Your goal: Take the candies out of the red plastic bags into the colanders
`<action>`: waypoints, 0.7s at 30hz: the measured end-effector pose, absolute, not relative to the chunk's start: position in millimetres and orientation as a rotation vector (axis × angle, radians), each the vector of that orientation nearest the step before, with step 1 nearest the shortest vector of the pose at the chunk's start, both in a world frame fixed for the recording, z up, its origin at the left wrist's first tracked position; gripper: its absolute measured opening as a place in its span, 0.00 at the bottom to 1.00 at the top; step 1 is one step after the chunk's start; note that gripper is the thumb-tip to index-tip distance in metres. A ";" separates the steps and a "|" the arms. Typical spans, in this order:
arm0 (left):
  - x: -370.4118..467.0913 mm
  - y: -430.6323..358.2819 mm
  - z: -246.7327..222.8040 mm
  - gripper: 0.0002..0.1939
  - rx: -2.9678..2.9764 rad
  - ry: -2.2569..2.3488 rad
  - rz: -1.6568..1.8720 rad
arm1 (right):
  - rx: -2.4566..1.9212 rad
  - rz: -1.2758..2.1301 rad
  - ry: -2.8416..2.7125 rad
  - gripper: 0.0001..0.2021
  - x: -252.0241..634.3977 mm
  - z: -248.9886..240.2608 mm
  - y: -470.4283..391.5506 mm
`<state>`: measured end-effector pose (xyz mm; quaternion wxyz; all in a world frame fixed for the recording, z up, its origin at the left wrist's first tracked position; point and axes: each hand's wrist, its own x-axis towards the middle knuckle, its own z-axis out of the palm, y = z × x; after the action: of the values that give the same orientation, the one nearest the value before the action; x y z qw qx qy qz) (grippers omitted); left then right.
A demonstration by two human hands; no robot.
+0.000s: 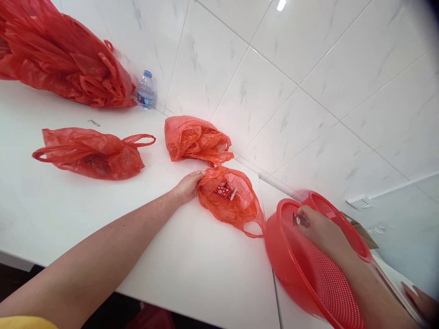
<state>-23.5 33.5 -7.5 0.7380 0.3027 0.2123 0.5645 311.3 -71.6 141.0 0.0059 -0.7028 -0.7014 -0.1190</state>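
My left hand (188,186) pinches the rim of a red plastic bag (236,214) that lies with its mouth open on the white table. Inside this bag shows a small red, white-dotted item (225,191) with pale ends; its kind is unclear. Over the mouth of a red perforated plastic basket (295,260), my right hand (313,224) is closed around a small dark, partly shiny item (301,220), too blurred to name. The basket's floor is hidden from me.
Two more red bags, one near the wall (195,139) and one at left (92,155), lie on the table (206,269). A large red bag bundle (75,64) and a water bottle (146,90) stand behind. Another red basket (338,219) sits against the tiled wall.
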 end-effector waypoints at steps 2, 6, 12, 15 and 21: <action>-23.9 32.7 -6.3 0.13 0.681 0.460 1.235 | -2.131 -0.320 -2.276 0.03 293.2 148.8 -64.1; -24.3 31.4 -5.8 0.12 0.699 0.453 1.229 | -1.862 -0.302 -2.531 0.07 232.9 140.4 -48.9; -24.9 30.7 -7.3 0.13 0.688 0.447 1.233 | -1.613 -0.292 -2.775 0.13 165.5 97.0 -15.4; -25.1 31.7 -9.1 0.14 0.695 0.429 1.238 | -1.568 -0.274 -2.731 0.23 163.1 92.9 -7.6; -22.9 37.7 -14.3 0.14 0.644 0.439 1.253 | -1.786 -0.392 -2.221 0.16 214.1 118.1 -26.8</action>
<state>-22.9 37.7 -14.3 0.7400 0.2935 0.2000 0.5712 214.1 -26.8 118.1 0.1321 -0.6155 -0.7652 -0.1351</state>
